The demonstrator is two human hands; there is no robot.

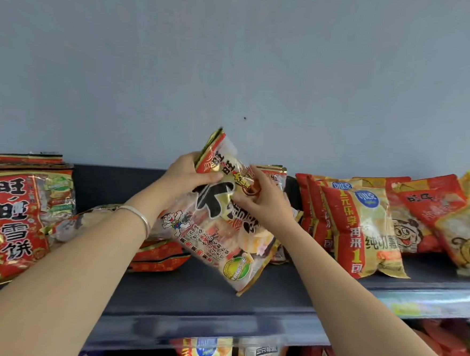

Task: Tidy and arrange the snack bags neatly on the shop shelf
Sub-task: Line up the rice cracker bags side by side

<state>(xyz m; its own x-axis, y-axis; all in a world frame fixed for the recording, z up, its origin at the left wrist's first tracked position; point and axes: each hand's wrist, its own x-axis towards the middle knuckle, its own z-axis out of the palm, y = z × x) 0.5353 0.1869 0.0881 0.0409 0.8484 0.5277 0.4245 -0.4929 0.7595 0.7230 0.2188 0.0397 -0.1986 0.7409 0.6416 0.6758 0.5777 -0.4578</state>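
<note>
We hold the bag (212, 240) tilted above the middle of the shelf (220, 296). Our left hand (189, 172) grips its top corner, fingers curled round the seal, and our right hand (263, 199) pinches the front film. Its low corner hangs near the shelf's front edge; whether it touches, we cannot quite tell. The risk, as we judge it, is the slick film slipping from the pinch, so the bag slides off the front. Swinging it right could topple the chip bags (363, 231) leaning there, and squeezing hard could crack what is inside.
</note>
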